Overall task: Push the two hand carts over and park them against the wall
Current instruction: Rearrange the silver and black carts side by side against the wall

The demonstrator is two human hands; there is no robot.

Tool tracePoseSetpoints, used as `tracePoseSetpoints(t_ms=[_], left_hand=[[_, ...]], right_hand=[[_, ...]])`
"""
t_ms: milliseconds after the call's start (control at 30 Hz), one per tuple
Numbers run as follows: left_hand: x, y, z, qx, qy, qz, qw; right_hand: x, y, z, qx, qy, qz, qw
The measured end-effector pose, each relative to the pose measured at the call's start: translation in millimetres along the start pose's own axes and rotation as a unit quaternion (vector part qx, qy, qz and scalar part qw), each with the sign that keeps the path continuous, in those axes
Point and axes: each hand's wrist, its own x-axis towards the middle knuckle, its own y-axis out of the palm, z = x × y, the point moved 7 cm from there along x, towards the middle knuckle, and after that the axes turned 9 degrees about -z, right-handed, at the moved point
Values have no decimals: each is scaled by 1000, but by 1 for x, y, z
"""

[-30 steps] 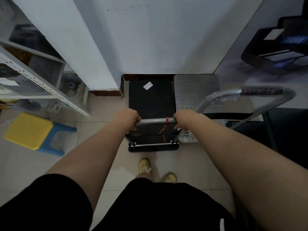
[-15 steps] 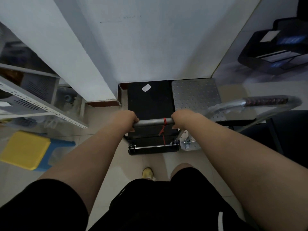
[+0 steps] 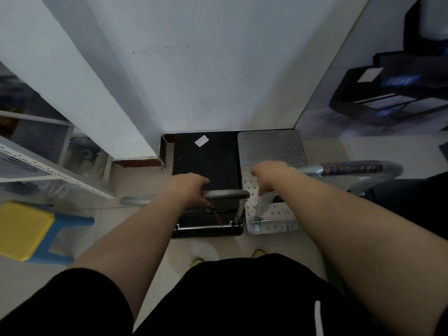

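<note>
Two hand carts sit side by side at the foot of the white wall (image 3: 206, 76), their far edges right up against it. The black cart (image 3: 206, 161) is on the left, with a small white sticker (image 3: 201, 141) near its far end. The silver cart (image 3: 271, 149), its deck dotted with small holes, is just beside it on the right; the two decks touch or nearly touch along their long sides.

The left hand (image 3: 191, 190) is closed around the left part of the black cart's grey handle bar (image 3: 228, 194), knuckles up. A red cord (image 3: 215, 214) hangs from the bar near that hand down toward the near edge of the black deck.

The right hand (image 3: 271, 173) is over the silver deck, off the black cart's bar, at the left end of the silver cart's curved handle (image 3: 351, 168), which has a dark grip in its middle. The picture is blurred there, and it cannot be told whether the fingers are wrapped around the tube or loose beside it.

To the left, a yellow stool (image 3: 24, 231) with blue legs stands on the tiled floor (image 3: 135, 224), near a white shelf unit (image 3: 48, 166). Black shorts fill the near bottom, with yellow shoe tips just visible beyond them.
</note>
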Motion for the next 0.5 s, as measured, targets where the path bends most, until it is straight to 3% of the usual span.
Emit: tracePoseSetpoints(t_ms=[233, 500], left_hand=[[27, 6, -56, 86, 70, 24, 994], [31, 11, -56, 38, 56, 27, 997]], right_hand=[[3, 11, -78, -158, 60, 42, 985], [13, 10, -87, -151, 18, 22, 988]])
